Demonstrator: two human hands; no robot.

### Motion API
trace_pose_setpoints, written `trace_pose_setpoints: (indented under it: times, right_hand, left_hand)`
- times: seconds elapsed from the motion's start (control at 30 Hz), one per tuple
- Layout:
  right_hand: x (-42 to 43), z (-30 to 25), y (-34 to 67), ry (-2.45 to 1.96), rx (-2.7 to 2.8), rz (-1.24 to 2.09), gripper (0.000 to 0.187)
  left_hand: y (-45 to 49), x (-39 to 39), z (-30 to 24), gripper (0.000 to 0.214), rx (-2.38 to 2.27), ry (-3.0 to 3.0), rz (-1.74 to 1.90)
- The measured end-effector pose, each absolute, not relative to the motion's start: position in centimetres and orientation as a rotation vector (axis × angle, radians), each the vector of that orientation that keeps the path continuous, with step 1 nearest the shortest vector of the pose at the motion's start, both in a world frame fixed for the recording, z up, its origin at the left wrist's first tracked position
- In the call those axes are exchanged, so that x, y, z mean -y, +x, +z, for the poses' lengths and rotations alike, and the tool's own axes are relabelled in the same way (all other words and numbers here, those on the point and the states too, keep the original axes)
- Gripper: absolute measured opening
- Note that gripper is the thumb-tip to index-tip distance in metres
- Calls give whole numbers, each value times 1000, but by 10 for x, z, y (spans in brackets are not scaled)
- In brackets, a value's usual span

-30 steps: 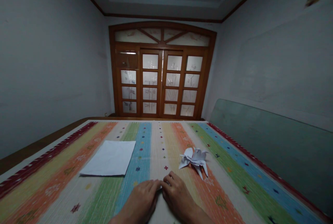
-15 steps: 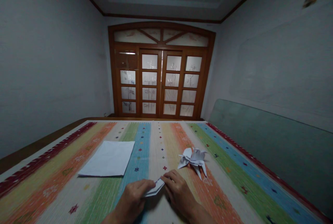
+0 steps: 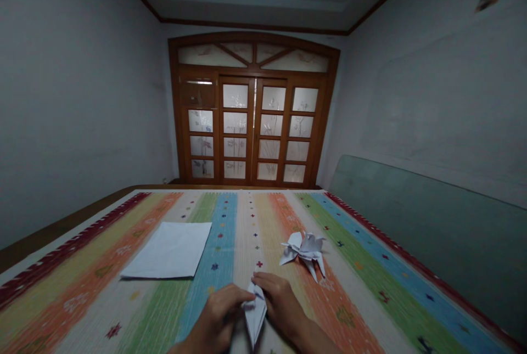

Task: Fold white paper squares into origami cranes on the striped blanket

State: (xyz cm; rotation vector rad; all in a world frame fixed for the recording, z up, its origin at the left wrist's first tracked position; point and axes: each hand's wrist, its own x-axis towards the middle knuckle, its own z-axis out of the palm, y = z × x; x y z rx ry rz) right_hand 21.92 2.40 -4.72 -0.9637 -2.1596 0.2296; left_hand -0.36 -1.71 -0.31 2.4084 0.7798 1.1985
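Observation:
Between my two hands is a folded white paper (image 3: 256,315), narrow and tapering to a point toward me. My left hand (image 3: 218,313) grips its left side, with the thumb pressed on the upper part. Fingers of my right hand (image 3: 282,302) close on its top right edge. Beyond my right hand lies a folded paper shape (image 3: 304,252) with several pointed petals, like an origami flower. To the far left a stack or sheet of square white paper (image 3: 168,249) lies flat.
A striped cloth (image 3: 354,310) in many colours covers the table. At the right stands a pale green bench back or panel (image 3: 432,222) along the table's side. Wooden doors with glass panes (image 3: 255,129) are at the far wall.
The folded paper has turned from lying slantwise to pointing toward me, with its broader face now showing. My left thumb and right fingers have shifted along it.

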Motion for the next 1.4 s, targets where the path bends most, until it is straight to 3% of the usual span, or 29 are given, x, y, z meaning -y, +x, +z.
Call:
trace_pose_setpoints:
  times: [0.23, 0.43, 0.6, 0.8, 1.17, 1.4]
  right_hand:
    - [-18, -57, 225, -873, 2240, 129, 46]
    - [0, -12, 230, -1032, 2423, 463, 65]
    - [4, 7, 237, -1052, 2448, 609, 63]
    - [6, 18, 235, -1076, 2510, 649, 74]
    - [7, 11, 229, -1027, 2480, 454, 59]
    - [4, 6, 222, -864, 2402, 249, 38]
  left_hand:
    - [-5, 14, 0, 29, -976, 2318, 1029]
    - [-7, 12, 6, 28, -948, 2335, 945]
    - [-9, 11, 2, 37, -869, 2423, 931]
    - [-7, 12, 3, 31, -905, 2456, 850]
    - [-6, 15, 10, 37, -1022, 2419, 866]
    - [-9, 11, 1, 33, -1072, 2330, 897]
